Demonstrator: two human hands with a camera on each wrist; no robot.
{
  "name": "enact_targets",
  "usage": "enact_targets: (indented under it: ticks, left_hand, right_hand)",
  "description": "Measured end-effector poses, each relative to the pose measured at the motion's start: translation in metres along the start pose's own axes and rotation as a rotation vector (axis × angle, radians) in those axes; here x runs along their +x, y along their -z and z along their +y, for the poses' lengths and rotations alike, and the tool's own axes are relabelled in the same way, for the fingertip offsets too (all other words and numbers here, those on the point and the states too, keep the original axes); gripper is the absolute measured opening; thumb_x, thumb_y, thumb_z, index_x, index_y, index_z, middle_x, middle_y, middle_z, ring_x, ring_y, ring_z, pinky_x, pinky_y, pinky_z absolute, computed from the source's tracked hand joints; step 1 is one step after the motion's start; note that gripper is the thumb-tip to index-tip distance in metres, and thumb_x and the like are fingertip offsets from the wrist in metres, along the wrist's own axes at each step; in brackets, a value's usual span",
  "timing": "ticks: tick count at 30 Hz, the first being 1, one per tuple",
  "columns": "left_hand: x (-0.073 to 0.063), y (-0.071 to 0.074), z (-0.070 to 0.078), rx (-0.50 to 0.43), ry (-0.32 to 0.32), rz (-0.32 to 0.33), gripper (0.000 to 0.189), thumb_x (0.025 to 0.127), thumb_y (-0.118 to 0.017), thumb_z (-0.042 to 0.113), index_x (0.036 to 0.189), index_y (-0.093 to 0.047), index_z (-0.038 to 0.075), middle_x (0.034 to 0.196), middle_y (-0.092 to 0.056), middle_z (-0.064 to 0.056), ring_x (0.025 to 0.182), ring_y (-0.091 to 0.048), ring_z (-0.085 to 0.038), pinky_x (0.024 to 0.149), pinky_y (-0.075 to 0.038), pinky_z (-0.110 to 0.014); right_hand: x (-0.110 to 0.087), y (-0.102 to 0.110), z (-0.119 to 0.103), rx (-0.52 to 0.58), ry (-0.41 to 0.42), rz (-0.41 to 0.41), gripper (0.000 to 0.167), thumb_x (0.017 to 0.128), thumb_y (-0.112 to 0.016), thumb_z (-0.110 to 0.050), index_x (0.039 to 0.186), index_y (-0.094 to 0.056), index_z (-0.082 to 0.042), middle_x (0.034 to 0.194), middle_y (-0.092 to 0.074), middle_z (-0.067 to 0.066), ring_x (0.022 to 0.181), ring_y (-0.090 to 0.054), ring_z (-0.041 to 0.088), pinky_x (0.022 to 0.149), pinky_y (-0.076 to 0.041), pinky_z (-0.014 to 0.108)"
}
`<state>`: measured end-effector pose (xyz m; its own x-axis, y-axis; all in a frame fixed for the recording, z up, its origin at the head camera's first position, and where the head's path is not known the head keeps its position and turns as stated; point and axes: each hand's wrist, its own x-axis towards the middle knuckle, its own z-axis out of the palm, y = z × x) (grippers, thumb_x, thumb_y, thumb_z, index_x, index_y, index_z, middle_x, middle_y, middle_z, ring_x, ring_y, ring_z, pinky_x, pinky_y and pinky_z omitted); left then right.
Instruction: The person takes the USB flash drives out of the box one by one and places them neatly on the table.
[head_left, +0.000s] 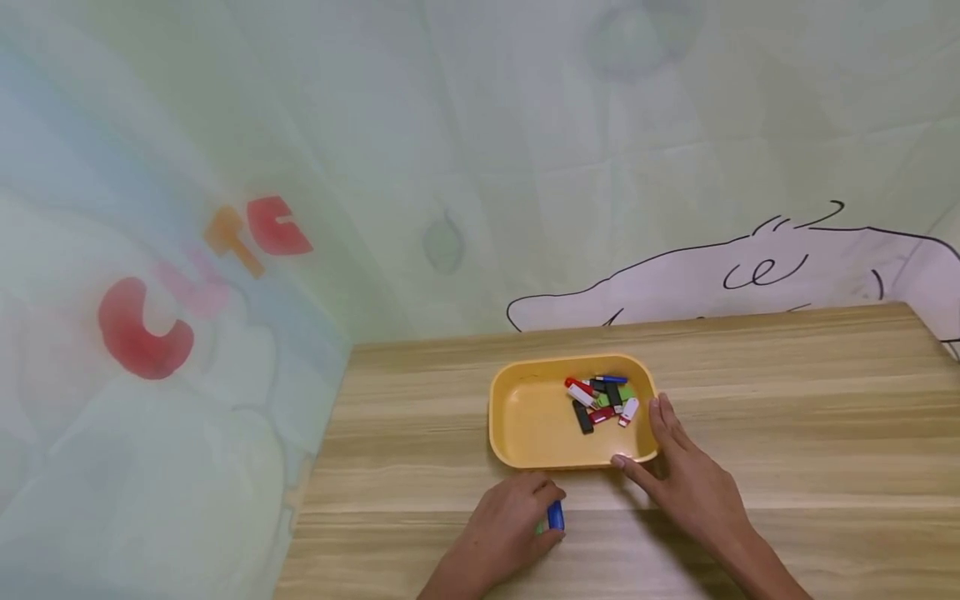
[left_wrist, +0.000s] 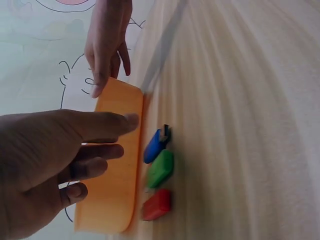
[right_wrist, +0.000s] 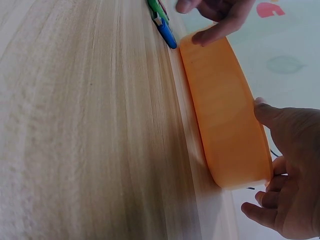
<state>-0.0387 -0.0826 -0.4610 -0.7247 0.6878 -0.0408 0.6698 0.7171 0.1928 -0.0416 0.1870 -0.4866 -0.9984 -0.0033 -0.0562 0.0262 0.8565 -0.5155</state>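
Yellow tray (head_left: pixel 531 423) sits on the table (head_left: pixel 840 433), near the back edge. My right hand (head_left: pixel 693 483) is spread round its near right corner, thumb on the near rim, fingers along the right end; looks like a light steadying hold, so the tray won't slide. Small sticks, USB type by the look, are heaped in the tray's right half: a black stick (head_left: pixel 613 393) among red, white, green and blue. Left half of the tray is bare.

My left hand (head_left: pixel 510 517) is arched over three more on the wood, thumb and fingers apart, pinching nothing; can't tell if a fingertip touches. They're rowed just outside the near wall: blue stick (head_left: pixel 556 515) rightmost, green stick (left_wrist: pixel 160 169) next, red stick (left_wrist: pixel 157 205) leftmost. Spaced like that, probably easy to pick singly.

Room: backdrop (head_left: pixel 450 125) rises behind the table, so little space there. Left edge is well apart from the tray; widest stretch is right, past my right hand. Near wall is tight for my left knuckles; lift must clear the rim.
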Motion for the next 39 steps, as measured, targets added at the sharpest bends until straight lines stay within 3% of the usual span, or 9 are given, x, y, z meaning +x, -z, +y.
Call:
enact_targets:
  ticks: [5, 16, 19, 25, 33, 39]
  left_hand:
    - [0.003, 0.009, -0.003, -0.019, -0.011, 0.081, 0.036, 0.09, -0.086, 0.04, 0.116, -0.077, 0.018, 0.11, -0.071, 0.008, 0.097, -0.065, -0.004, 0.083, -0.055, -0.019]
    - [0.023, 0.026, -0.011, -0.224, 0.094, 0.133, 0.03, 0.092, -0.086, 0.034, 0.113, -0.077, 0.016, 0.108, -0.075, 0.005, 0.092, -0.065, -0.004, 0.085, -0.057, -0.018]
    - [0.031, 0.029, -0.014, -0.234, 0.119, 0.131, 0.03, 0.091, -0.086, 0.033, 0.114, -0.077, 0.015, 0.109, -0.075, 0.004, 0.09, -0.064, -0.005, 0.083, -0.056, -0.018]
    - [0.051, 0.033, -0.019, -0.202, 0.178, 0.077, 0.034, 0.093, -0.083, 0.038, 0.118, -0.077, 0.015, 0.113, -0.075, 0.002, 0.095, -0.066, -0.008, 0.086, -0.057, -0.023]
    - [0.078, 0.03, -0.024, -0.128, 0.19, 0.097, 0.034, 0.093, -0.083, 0.039, 0.116, -0.078, 0.014, 0.113, -0.076, 0.001, 0.103, -0.069, -0.015, 0.092, -0.057, -0.029]
    - [0.092, 0.028, -0.027, -0.06, 0.224, 0.058, 0.038, 0.091, -0.084, 0.043, 0.116, -0.08, 0.015, 0.115, -0.076, 0.0, 0.106, -0.065, -0.018, 0.095, -0.054, -0.033]
  right_hand:
    - [0.0, 0.0, 0.0, 0.009, 0.0, 0.004, 0.107, 0.096, -0.058, -0.076, 0.17, -0.018, -0.01, 0.176, -0.019, 0.015, 0.141, -0.052, 0.05, 0.092, -0.055, 0.064]
    - [0.0, -0.002, 0.001, 0.005, -0.01, 0.006, 0.107, 0.095, -0.06, -0.074, 0.169, -0.019, -0.009, 0.176, -0.019, 0.016, 0.141, -0.052, 0.05, 0.092, -0.056, 0.064]
    - [-0.001, -0.001, 0.001, 0.009, -0.007, 0.01, 0.106, 0.096, -0.06, -0.074, 0.169, -0.02, -0.008, 0.176, -0.02, 0.016, 0.141, -0.052, 0.05, 0.091, -0.056, 0.064]
    - [-0.001, 0.0, 0.0, 0.007, -0.004, 0.008, 0.108, 0.095, -0.057, -0.077, 0.169, -0.019, -0.009, 0.176, -0.02, 0.016, 0.139, -0.054, 0.05, 0.089, -0.057, 0.062]
    - [0.0, 0.001, 0.001, 0.007, -0.002, 0.009, 0.107, 0.095, -0.057, -0.076, 0.169, -0.019, -0.009, 0.176, -0.02, 0.016, 0.14, -0.052, 0.05, 0.09, -0.056, 0.063]
    - [0.0, 0.0, 0.001, 0.008, -0.001, 0.005, 0.107, 0.096, -0.059, -0.075, 0.169, -0.019, -0.009, 0.176, -0.02, 0.017, 0.138, -0.054, 0.051, 0.09, -0.057, 0.063]
